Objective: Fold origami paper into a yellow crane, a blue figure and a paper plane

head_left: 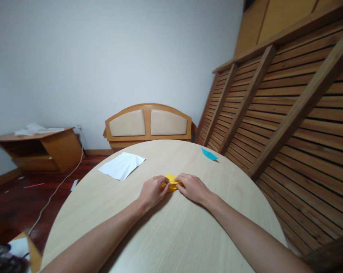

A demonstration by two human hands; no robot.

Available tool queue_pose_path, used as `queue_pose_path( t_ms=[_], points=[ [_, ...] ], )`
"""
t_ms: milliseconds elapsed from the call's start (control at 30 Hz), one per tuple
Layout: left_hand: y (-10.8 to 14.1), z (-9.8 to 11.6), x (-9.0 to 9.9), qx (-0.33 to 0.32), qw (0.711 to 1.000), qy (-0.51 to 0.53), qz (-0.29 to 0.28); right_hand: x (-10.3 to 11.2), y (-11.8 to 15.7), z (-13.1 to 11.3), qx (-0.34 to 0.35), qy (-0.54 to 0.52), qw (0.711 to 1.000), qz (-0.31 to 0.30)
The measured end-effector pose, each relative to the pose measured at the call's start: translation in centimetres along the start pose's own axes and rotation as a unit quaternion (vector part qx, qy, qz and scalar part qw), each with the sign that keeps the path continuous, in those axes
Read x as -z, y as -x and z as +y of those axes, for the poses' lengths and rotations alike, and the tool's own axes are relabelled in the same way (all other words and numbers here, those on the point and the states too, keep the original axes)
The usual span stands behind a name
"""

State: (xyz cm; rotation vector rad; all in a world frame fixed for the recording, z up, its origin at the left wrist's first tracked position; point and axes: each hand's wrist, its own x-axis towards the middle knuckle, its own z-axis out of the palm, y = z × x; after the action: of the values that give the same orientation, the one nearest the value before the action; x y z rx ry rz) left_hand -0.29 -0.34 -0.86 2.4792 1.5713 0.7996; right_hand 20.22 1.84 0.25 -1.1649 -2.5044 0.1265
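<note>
A small folded piece of yellow paper is held between both hands, over the middle of the round table. My left hand pinches its left side, with the thumb in front and the fingers behind. On the right side, my right hand grips it between thumb and fingertips. The fingers hide parts of the paper's folds. Farther back on the right lies a blue folded paper, long and pointed at its ends, apart from both hands.
A creased white sheet lies at the table's back left. Wooden slatted panels lean close along the right. Behind the table stands a padded headboard. A low wooden cabinet and a cable are on the left.
</note>
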Motion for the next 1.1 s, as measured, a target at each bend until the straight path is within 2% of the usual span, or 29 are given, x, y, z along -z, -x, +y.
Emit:
queue_pose_path(
  t_ms=[200, 667, 867, 1000, 1100],
  points=[
    [0.1, 0.1, 0.0, -0.006, 1.000, -0.011, -0.001, -0.6, -0.3, 0.5, -0.021, 0.009, 1.000, 0.003],
    [0.1, -0.3, -0.1, 0.000, 0.999, -0.030, 0.029, -0.3, -0.4, 0.5, -0.057, 0.040, 0.997, 0.033],
    [0.0, -0.5, -0.2, 0.001, 0.999, 0.009, 0.037, 0.0, -0.4, 0.2, -0.073, 0.050, 0.995, 0.048],
    [-0.1, -0.8, -0.5, -0.021, 0.996, 0.052, 0.064, 0.1, -0.5, 0.0, -0.080, 0.062, 0.993, 0.057],
    [-0.2, -0.9, -0.6, -0.004, 0.995, 0.069, 0.066, 0.0, -0.5, 0.2, -0.072, 0.074, 0.992, 0.071]
  ],
)
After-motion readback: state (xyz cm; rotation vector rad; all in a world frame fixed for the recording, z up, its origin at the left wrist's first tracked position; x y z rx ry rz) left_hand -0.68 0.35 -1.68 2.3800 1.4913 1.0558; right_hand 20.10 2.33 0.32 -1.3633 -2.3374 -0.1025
